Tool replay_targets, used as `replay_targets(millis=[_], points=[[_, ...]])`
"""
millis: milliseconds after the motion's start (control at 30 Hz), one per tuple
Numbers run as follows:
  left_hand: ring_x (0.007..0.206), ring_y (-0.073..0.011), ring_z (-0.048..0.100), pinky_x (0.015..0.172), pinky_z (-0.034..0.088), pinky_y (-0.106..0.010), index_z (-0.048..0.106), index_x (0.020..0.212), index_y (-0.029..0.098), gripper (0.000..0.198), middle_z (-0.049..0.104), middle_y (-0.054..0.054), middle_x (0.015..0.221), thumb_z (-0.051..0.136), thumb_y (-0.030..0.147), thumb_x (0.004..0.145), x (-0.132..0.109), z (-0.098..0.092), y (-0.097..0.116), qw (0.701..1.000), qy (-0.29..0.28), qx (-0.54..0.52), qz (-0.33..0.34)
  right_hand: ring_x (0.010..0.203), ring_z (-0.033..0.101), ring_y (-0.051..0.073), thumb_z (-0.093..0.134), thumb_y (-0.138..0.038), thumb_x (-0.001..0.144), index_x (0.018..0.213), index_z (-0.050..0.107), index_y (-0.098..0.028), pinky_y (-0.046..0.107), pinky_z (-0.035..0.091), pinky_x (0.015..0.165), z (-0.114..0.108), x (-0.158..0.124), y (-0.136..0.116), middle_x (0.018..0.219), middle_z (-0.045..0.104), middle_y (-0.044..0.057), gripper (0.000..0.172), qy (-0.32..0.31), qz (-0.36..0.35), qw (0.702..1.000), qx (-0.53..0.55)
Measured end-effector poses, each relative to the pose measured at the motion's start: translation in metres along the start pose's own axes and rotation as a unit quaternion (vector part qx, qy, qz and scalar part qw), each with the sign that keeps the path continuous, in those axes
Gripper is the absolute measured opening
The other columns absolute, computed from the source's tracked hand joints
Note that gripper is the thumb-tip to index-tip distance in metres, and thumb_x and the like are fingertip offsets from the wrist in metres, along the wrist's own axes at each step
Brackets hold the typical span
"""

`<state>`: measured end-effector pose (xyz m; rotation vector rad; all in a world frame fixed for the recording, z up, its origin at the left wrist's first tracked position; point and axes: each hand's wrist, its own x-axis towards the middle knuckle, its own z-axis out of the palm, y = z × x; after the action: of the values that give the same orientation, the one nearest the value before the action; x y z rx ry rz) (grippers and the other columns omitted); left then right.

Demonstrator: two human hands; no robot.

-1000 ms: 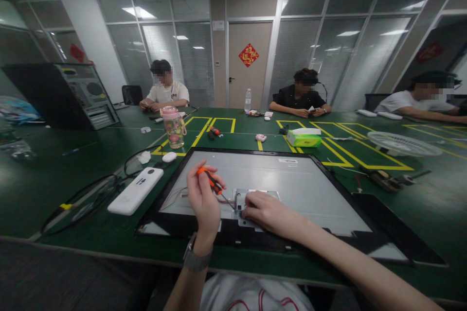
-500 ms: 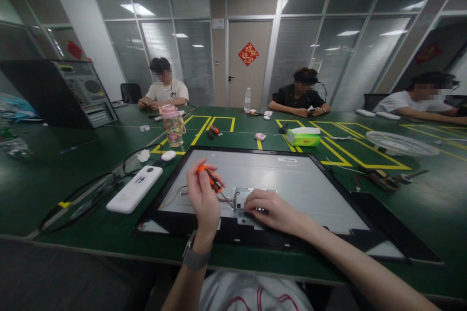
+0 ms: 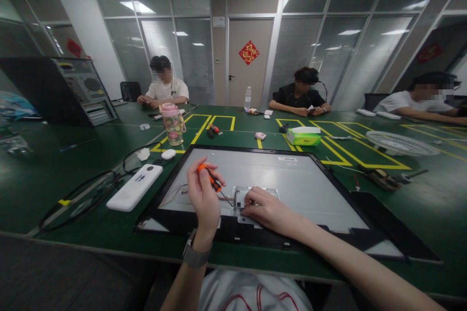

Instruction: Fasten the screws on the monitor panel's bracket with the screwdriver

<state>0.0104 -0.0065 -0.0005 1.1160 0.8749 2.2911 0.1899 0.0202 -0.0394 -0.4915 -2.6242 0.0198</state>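
Observation:
A large flat panel (image 3: 299, 180) with a black frame and grey metal back lies on the green table (image 3: 54, 165) in front of me. My left hand (image 3: 203, 199) is closed around a small orange-handled screwdriver (image 3: 210, 178), its tip angled down toward a small metal bracket (image 3: 241, 196) near the panel's lower edge. My right hand (image 3: 265, 210) rests on that bracket, fingers curled and pressing on it. Thin coloured wires (image 3: 175, 192) run left of the bracket.
A white power bank (image 3: 134, 187) and black cable loops (image 3: 83, 194) lie to the left. Farther off sit a pink bottle (image 3: 172, 124), a green tissue pack (image 3: 303, 137), a white fan grille (image 3: 401, 143) and a computer case (image 3: 62, 90). Three other people sit at the far side.
My right hand's fingers shifted slightly on the bracket; my left hand keeps the screwdriver in almost the same place. The view tilted a little.

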Motion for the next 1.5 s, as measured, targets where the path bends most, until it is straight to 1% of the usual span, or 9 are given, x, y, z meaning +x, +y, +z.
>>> replay_targets(millis=[167, 333, 433, 667, 867, 1133, 1233, 1367, 1500], points=[[0.050, -0.0063, 0.058, 0.047, 0.048, -0.019, 0.058, 0.108, 0.021, 0.021, 0.059, 0.000, 0.085, 0.052, 0.038, 0.097, 0.0002, 0.0006, -0.0003, 1.000, 0.000, 0.000, 0.004, 0.081, 0.050, 0.019, 0.060, -0.013, 0.094, 0.089, 0.069, -0.017, 0.029, 0.040, 0.070, 0.0050, -0.0009, 0.0044, 0.088, 0.059, 0.007, 0.012, 0.019, 0.016, 0.999, -0.024], [0.051, -0.0061, 0.057, 0.047, 0.048, -0.018, 0.057, 0.108, 0.021, 0.020, 0.060, 0.001, 0.086, 0.052, 0.037, 0.097, 0.0000, 0.0005, -0.0004, 1.000, -0.005, 0.002, 0.000, 0.077, 0.047, 0.019, 0.055, -0.014, 0.097, 0.084, 0.067, -0.017, 0.030, 0.036, 0.067, 0.0063, -0.0011, 0.0058, 0.084, 0.058, 0.006, 0.018, 0.029, -0.004, 0.998, -0.050], [0.052, -0.0063, 0.057, 0.048, 0.049, -0.018, 0.057, 0.108, 0.021, 0.021, 0.060, 0.001, 0.086, 0.052, 0.038, 0.097, 0.0000, 0.0003, -0.0006, 1.000, -0.009, 0.001, -0.003, 0.077, 0.048, 0.019, 0.052, -0.013, 0.098, 0.084, 0.068, -0.016, 0.030, 0.036, 0.067, 0.0048, -0.0015, 0.0041, 0.083, 0.058, 0.006, 0.021, 0.027, -0.013, 0.999, -0.040], [0.052, -0.0062, 0.058, 0.048, 0.048, -0.018, 0.057, 0.108, 0.022, 0.021, 0.059, 0.001, 0.086, 0.051, 0.038, 0.097, 0.0003, 0.0004, -0.0003, 1.000, -0.012, 0.002, -0.004, 0.078, 0.051, 0.019, 0.057, -0.009, 0.094, 0.085, 0.068, -0.016, 0.029, 0.040, 0.069, 0.0002, -0.0044, 0.0018, 0.084, 0.059, 0.006, 0.016, 0.012, 0.000, 1.000, -0.004], [0.051, -0.0064, 0.057, 0.048, 0.049, -0.019, 0.057, 0.107, 0.021, 0.022, 0.060, 0.001, 0.085, 0.053, 0.040, 0.096, -0.0002, 0.0014, 0.0004, 1.000, -0.005, 0.003, -0.004, 0.078, 0.051, 0.019, 0.057, -0.010, 0.094, 0.085, 0.068, -0.016, 0.030, 0.040, 0.069, 0.0013, -0.0044, 0.0036, 0.083, 0.060, 0.006, 0.016, 0.003, 0.004, 1.000, -0.028], [0.052, -0.0063, 0.057, 0.049, 0.049, -0.019, 0.058, 0.108, 0.022, 0.020, 0.060, 0.001, 0.086, 0.052, 0.037, 0.097, -0.0003, 0.0011, -0.0014, 1.000, -0.010, 0.001, -0.007, 0.074, 0.048, 0.019, 0.050, -0.014, 0.099, 0.081, 0.066, -0.017, 0.030, 0.037, 0.067, 0.0044, -0.0011, 0.0014, 0.080, 0.059, 0.006, 0.024, 0.018, -0.017, 0.997, -0.078], [0.051, -0.0062, 0.057, 0.048, 0.048, -0.018, 0.057, 0.108, 0.022, 0.020, 0.060, 0.001, 0.085, 0.053, 0.038, 0.097, -0.0002, 0.0015, -0.0007, 1.000, -0.010, 0.003, -0.007, 0.074, 0.047, 0.019, 0.050, -0.016, 0.100, 0.080, 0.065, -0.017, 0.031, 0.036, 0.067, 0.0030, -0.0001, 0.0010, 0.079, 0.058, 0.005, 0.025, 0.013, -0.020, 0.995, -0.095], [0.051, -0.0063, 0.057, 0.047, 0.048, -0.018, 0.057, 0.108, 0.021, 0.021, 0.060, 0.001, 0.086, 0.052, 0.039, 0.097, -0.0006, 0.0019, 0.0002, 1.000, -0.015, 0.004, -0.007, 0.076, 0.048, 0.019, 0.056, -0.014, 0.097, 0.081, 0.066, -0.017, 0.030, 0.036, 0.067, -0.0005, -0.0005, 0.0014, 0.080, 0.058, 0.005, 0.019, 0.003, -0.014, 0.997, -0.078], [0.052, -0.0062, 0.058, 0.049, 0.049, -0.019, 0.057, 0.109, 0.021, 0.022, 0.060, 0.000, 0.087, 0.052, 0.039, 0.097, -0.0010, 0.0019, 0.0001, 1.000, -0.023, 0.010, -0.001, 0.076, 0.049, 0.018, 0.055, -0.014, 0.098, 0.082, 0.069, -0.018, 0.029, 0.037, 0.068, -0.0024, -0.0020, 0.0021, 0.080, 0.059, 0.005, 0.021, 0.003, -0.026, 0.997, -0.067]])
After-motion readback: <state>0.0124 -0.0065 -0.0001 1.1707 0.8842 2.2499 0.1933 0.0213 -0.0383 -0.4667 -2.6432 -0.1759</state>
